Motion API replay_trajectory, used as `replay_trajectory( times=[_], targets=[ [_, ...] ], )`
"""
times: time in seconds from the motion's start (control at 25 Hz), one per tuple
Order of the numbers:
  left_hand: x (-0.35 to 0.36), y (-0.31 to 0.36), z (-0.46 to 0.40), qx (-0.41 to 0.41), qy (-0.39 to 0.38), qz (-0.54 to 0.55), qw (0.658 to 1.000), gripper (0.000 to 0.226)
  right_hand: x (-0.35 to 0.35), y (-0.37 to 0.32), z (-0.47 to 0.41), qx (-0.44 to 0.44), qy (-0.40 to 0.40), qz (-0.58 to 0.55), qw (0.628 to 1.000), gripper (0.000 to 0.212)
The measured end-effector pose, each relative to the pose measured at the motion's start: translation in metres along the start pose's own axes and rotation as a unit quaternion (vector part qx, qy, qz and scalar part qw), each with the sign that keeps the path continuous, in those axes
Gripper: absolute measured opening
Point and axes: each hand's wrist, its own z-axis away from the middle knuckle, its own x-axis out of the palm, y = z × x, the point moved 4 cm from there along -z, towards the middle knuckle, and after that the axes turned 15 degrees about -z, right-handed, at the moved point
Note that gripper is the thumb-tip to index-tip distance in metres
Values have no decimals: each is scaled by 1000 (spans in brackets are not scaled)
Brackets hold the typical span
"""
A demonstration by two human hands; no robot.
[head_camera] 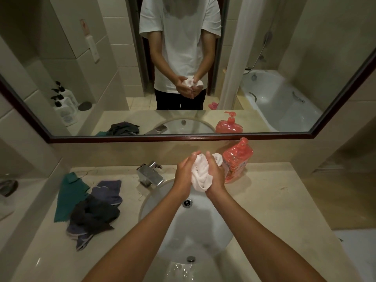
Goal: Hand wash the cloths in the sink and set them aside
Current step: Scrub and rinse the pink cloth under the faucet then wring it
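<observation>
A small white terry cloth [200,175], bunched into a soft twist, is held above the back of the white oval ceramic sink [195,226], sandwiched between the person's left hand [184,173] and right hand [214,176]. The grip of each hand is a cupped palm with fingers lightly curled round the fabric, pressing it from both sides; the fingertips rise above the wad and the lower tail hangs free between the wrists.

The cloth appears wet and limp, so it will likely feel heavier than it looks, sag wherever it is unsupported and drip when lifted. It is soft, not fragile, and can take hard squeezing or wringing; if soapy it may slide between the palms. Taking it by the thick middle, or one end in each hand for twisting, looks the surest hold.

On the beige stone bench [274,200] to the left lie a flat dark green cloth [68,197], a crumpled dark grey cloth [93,213] and a purple-blue trimmed cloth [107,191], heaped partly over one another; whether these are washed cannot be told. A chrome block-shaped tap [150,175] stands at the basin's rear, and a red translucent pump bottle of soap [237,161] sits just beside the right hand. A dark-framed wall mirror [183,138] reflects the scene.
</observation>
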Motion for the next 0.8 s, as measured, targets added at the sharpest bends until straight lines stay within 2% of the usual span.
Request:
replay_trajectory(
  times=[0.08, 0.16, 0.24, 0.32, 0.4, 0.48, 0.56, 0.68, 0.76, 0.8],
  targets=[
    [3, -1, 6, 23, 21, -29, 999, 21, 0, -4, 1, -70, 12, 73, 995, 32],
    [4, -1, 13, 52, 110, -82, 989, 16, 2, -6, 3, -89, 4, 105, 991, 37],
    [3, 3, 17, 82, 199, -121, 969, 16, 4, -2, 3, -12, -21, 59, 998, 48],
    [-2, 13, 16, 119, 248, -146, 950, 20, 6, 4, 11, 96, -75, -37, 992, 58],
    [-8, 21, 11, 150, 246, -165, 943, 22, 11, 4, 22, 161, -114, -149, 969, 61],
    [-5, 21, 9, 177, 197, -206, 942, 23, 19, -3, 23, 171, -130, -224, 950, 59],
    [0, 16, 13, 176, 173, -220, 944, 24, 26, -11, 21, 154, -112, -234, 953, 56],
    [1, 6, 12, 125, 192, -166, 959, 22, 25, -3, 20, 131, -42, -214, 967, 43],
    [0, -1, 9, 91, 213, -148, 961, 34, 20, 6, 22, 100, -1, -222, 970, 23],
    [-1, -5, 8, 73, 222, -140, 962, 40, 18, 7, 22, 76, 13, -227, 971, 21]
  ],
)
